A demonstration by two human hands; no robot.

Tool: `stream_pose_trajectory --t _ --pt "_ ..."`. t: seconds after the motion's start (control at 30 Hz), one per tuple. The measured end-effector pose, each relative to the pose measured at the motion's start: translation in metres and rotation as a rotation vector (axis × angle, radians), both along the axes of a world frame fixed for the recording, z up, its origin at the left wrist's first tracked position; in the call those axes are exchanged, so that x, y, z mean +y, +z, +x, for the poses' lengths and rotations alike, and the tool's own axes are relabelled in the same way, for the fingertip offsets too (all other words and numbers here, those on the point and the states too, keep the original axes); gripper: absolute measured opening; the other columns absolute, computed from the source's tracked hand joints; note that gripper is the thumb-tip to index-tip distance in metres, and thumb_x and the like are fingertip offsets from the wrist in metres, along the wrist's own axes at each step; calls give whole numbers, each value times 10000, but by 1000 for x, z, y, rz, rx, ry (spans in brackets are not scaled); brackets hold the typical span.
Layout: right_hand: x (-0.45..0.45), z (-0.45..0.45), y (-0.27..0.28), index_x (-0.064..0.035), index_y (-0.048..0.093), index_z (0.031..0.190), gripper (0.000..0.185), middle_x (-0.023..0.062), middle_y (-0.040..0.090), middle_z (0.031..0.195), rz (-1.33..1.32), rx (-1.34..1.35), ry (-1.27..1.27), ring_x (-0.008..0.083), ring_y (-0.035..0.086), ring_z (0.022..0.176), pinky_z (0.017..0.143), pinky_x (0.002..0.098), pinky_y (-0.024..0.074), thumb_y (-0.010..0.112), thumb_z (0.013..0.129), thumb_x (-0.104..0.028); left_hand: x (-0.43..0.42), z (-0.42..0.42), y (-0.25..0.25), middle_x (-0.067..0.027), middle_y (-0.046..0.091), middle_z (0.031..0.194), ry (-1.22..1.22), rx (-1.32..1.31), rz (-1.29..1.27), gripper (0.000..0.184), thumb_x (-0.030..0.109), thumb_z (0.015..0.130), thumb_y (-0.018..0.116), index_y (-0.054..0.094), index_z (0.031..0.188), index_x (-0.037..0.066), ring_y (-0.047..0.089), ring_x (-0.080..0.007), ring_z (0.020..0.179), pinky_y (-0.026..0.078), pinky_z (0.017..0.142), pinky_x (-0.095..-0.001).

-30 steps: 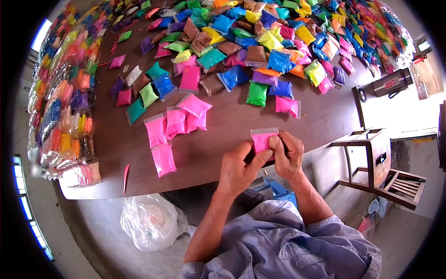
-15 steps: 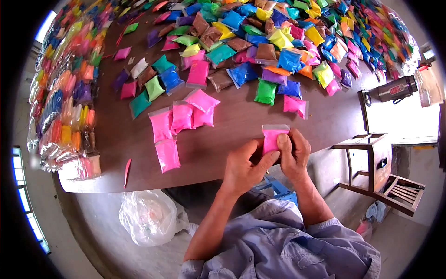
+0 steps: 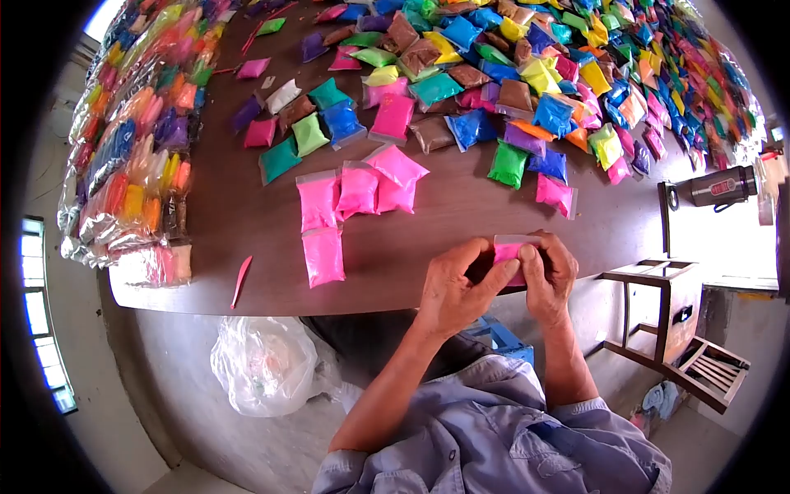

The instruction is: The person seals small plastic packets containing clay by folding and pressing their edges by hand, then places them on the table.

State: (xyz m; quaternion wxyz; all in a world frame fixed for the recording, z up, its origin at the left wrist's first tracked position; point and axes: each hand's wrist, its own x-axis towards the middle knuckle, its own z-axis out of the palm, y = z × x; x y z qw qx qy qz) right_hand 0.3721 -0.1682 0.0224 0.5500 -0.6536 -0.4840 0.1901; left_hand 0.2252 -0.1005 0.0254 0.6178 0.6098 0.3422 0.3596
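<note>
Between my two hands, at the front edge of the brown table (image 3: 395, 272), is a small pink packet (image 3: 512, 247) with a clear top strip. My left hand (image 3: 461, 284) has its fingers closed round the packet's left side. On the right side my right hand (image 3: 547, 276) pinches it, thumb on the front. Both thumbs almost meet over its lower part, and the fingers behind it are hidden. To the left lies a group of several pink packets (image 3: 358, 189), with one pink packet (image 3: 323, 255) nearest the table's front edge.
Many coloured packets (image 3: 502, 82) are heaped across the back. Bundled clear bags (image 3: 132, 165) line the left side. A pink plastic knife (image 3: 242, 281) lies near the front edge. A flask (image 3: 724, 188), a wooden stool (image 3: 666, 313) and a plastic bag (image 3: 267, 366) are around.
The view has shifted, so the table's things appear further right. My hands still hold the pink packet, which now sits lower between the fingers, with less of it showing.
</note>
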Motion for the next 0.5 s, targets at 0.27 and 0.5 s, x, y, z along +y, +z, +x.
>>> stream_pose_trajectory --t 0.27,0.5 --pt "2 0 4 20 644 940 46 73 582 780 -24 -60 104 171 528 667 636 291 431 626 922 -19 3 -8 -11 -74 660 777 -13 -39 -79 152 130 954 726 694 1033 4 573 -109 616 469 556 -298" --pt "1 4 -5 31 653 956 57 71 589 779 9 -12 90 149 551 693 645 285 435 623 919 0 0 -2 -5 32 635 801 14 -28 17 120 109 985 688 698 1016 -6 524 -32 725 446 623 -217"
